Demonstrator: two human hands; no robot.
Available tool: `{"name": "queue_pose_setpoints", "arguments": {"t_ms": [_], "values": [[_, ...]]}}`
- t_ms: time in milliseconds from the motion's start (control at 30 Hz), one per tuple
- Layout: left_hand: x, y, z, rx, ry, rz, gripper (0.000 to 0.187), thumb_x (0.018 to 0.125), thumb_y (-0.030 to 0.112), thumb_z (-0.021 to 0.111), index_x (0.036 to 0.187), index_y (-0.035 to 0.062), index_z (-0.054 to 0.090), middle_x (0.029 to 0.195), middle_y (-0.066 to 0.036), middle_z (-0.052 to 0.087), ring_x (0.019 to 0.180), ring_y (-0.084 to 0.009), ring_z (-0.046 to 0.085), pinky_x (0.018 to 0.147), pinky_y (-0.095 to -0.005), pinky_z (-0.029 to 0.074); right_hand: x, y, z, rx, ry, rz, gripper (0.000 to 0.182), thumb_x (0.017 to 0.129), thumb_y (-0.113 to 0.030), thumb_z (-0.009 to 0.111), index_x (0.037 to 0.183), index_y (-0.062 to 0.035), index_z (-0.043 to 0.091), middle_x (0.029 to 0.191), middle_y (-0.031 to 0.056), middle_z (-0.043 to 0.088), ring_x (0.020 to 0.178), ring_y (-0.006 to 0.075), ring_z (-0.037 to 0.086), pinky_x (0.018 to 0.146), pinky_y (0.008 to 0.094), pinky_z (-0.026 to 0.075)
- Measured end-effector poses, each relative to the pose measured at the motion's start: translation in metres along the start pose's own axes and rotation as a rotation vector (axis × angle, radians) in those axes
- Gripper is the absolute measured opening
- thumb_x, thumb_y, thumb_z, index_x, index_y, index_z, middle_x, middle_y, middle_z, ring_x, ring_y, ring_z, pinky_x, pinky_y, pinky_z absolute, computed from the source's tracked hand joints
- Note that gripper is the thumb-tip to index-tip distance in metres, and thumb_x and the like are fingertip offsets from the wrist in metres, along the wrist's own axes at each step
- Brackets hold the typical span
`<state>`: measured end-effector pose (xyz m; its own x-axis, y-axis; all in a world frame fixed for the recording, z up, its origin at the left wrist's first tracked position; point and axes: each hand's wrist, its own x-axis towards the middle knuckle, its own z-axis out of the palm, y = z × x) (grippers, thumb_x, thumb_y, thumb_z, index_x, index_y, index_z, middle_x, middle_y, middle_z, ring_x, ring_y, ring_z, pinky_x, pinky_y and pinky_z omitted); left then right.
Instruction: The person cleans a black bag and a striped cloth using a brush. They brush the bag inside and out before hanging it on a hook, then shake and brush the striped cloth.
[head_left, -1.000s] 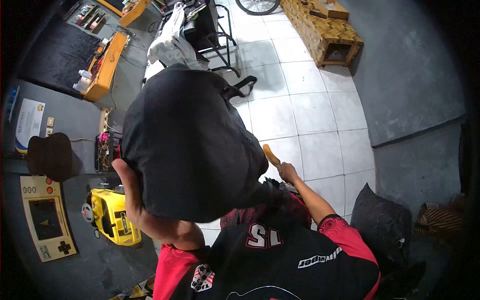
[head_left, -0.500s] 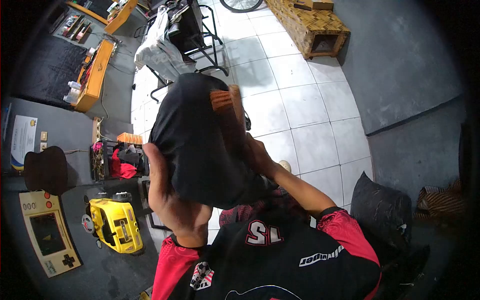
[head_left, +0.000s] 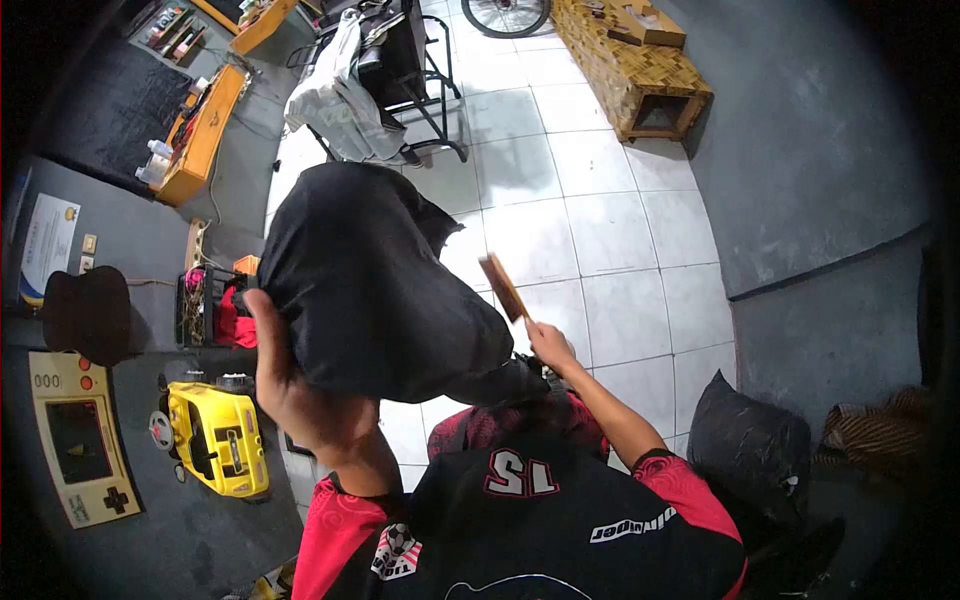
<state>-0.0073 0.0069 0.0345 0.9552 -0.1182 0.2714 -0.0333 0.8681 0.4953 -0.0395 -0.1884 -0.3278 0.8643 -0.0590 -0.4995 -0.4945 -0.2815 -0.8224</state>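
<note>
A soft black cloth item (head_left: 370,290) fills the middle of the view, its folds drooping toward the right and a pointed corner sticking out near the top. My left hand (head_left: 315,405) grips its lower left side, thumb in sight along the edge and the other fingers hidden by the fabric. To the right, apart from the cloth, my right hand (head_left: 552,346) is closed around the handle of a wooden brush (head_left: 503,287). The brush is tilted up and to the left over the tiled floor, slightly blurred.
A yellow toy car (head_left: 215,438) and a game-console wall piece (head_left: 82,440) are at left, below a dark brown hat (head_left: 87,315). A black-framed chair (head_left: 400,75) carries grey cloth. A woven bench (head_left: 640,75) and a black pillow (head_left: 750,445) are along the right wall.
My right hand has swung the brush off the cloth, out to the right. The cloth has shifted left with my left hand and spreads wider and lower at its right side.
</note>
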Motion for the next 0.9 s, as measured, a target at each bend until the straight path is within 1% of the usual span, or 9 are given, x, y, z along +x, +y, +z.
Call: {"name": "queue_pose_setpoints", "arguments": {"t_ms": [67,233,333,433,500,633,733,767,900], "values": [[-0.001,-0.005,0.001,0.076,0.117,-0.02,0.047,0.096,0.032,0.036,0.123,-0.0051,0.044,0.121,-0.021,0.051,0.108,-0.0284,0.055,0.095,-0.043,0.043,-0.019,-0.054,-0.012,0.439,-0.116,-0.045,0.037,0.092,-0.033,0.045,0.084,0.0012,0.056,0.064,0.0038,0.055,0.059,0.0132,0.053,0.053,0.0297,0.042],[-0.008,-0.025,0.015,0.276,0.378,-0.075,0.045,0.096,0.031,0.039,0.122,-0.0049,0.044,0.118,-0.018,0.054,0.105,-0.0263,0.057,0.092,-0.04,0.044,-0.05,-0.142,-0.017,0.597,-0.302,-0.785,0.027,0.091,-0.028,0.049,0.097,-0.0017,0.052,0.077,0.002,0.053,0.07,0.0107,0.047,0.065,0.0263,0.041],[-0.011,-0.025,0.011,0.134,0.286,-0.072,0.048,0.097,0.032,0.032,0.124,-0.006,0.043,0.124,-0.021,0.05,0.11,-0.0299,0.053,0.098,-0.0457,0.04,-0.039,-0.141,-0.008,0.359,-0.216,-0.793,0.033,0.092,-0.032,0.046,0.101,-0.0016,0.054,0.077,0.0096,0.056,0.072,0.0173,0.051,0.069,0.0308,0.044],[-0.014,-0.018,0.008,-0.014,0.157,0.028,0.047,0.097,0.027,0.031,0.126,-0.0093,0.039,0.126,-0.027,0.045,0.112,-0.0328,0.051,0.097,-0.0497,0.041,0.001,-0.087,0.012,0.22,-0.166,-0.529,0.036,0.093,-0.034,0.042,0.104,-0.0021,0.055,0.082,0.0164,0.06,0.077,0.0252,0.059,0.071,0.0341,0.045],[-0.013,-0.014,0.007,-0.054,0.031,0.091,0.046,0.098,0.025,0.031,0.127,-0.0101,0.036,0.126,-0.029,0.043,0.111,-0.0348,0.051,0.096,-0.0518,0.041,0.014,-0.036,0.009,-0.079,-0.19,-0.407,0.041,0.093,-0.038,0.039,0.105,-0.0027,0.055,0.094,0.0217,0.061,0.09,0.0406,0.057,0.075,0.042,0.045],[-0.008,-0.003,0.007,-0.103,-0.042,0.104,0.048,0.098,0.023,0.03,0.13,-0.012,0.03,0.126,-0.031,0.041,0.11,-0.0367,0.051,0.096,-0.0539,0.04,0.034,0.097,0.018,-0.651,-0.141,0.058,0.054,0.09,-0.048,0.039,0.085,-0.0001,0.063,0.093,0.0262,0.06,0.09,0.0403,0.058,0.078,0.0456,0.044],[-0.006,-0.004,0.008,-0.086,0.037,0.091,0.048,0.098,0.025,0.03,0.128,-0.0125,0.032,0.126,-0.031,0.042,0.11,-0.0354,0.052,0.095,-0.0514,0.041,0.029,0.118,0.013,-0.551,-0.066,0.117,0.052,0.089,-0.047,0.041,0.086,0.0,0.063,0.092,0.0269,0.06,0.092,0.0421,0.056,0.078,0.0462,0.044],[-0.006,-0.005,0.009,-0.073,0.086,0.08,0.049,0.098,0.025,0.031,0.128,-0.0127,0.032,0.125,-0.03,0.042,0.11,-0.0349,0.052,0.095,-0.0504,0.042,0.02,0.097,0.005,-0.463,0.019,-0.038,0.051,0.089,-0.047,0.043,0.078,-0.0004,0.062,0.076,0.0196,0.063,0.074,0.0339,0.061,0.066,0.0414,0.047],[-0.005,-0.011,0.001,-0.05,0.146,-0.039,0.053,0.097,0.035,0.031,0.128,-0.0086,0.035,0.125,-0.025,0.046,0.11,-0.0325,0.053,0.094,-0.0457,0.043,-0.011,-0.032,-0.032,0.084,-0.165,-0.189,0.044,0.09,-0.041,0.047,0.074,-0.0007,0.056,0.058,0.0018,0.05,0.053,0.011,0.047,0.048,0.028,0.038]]}}
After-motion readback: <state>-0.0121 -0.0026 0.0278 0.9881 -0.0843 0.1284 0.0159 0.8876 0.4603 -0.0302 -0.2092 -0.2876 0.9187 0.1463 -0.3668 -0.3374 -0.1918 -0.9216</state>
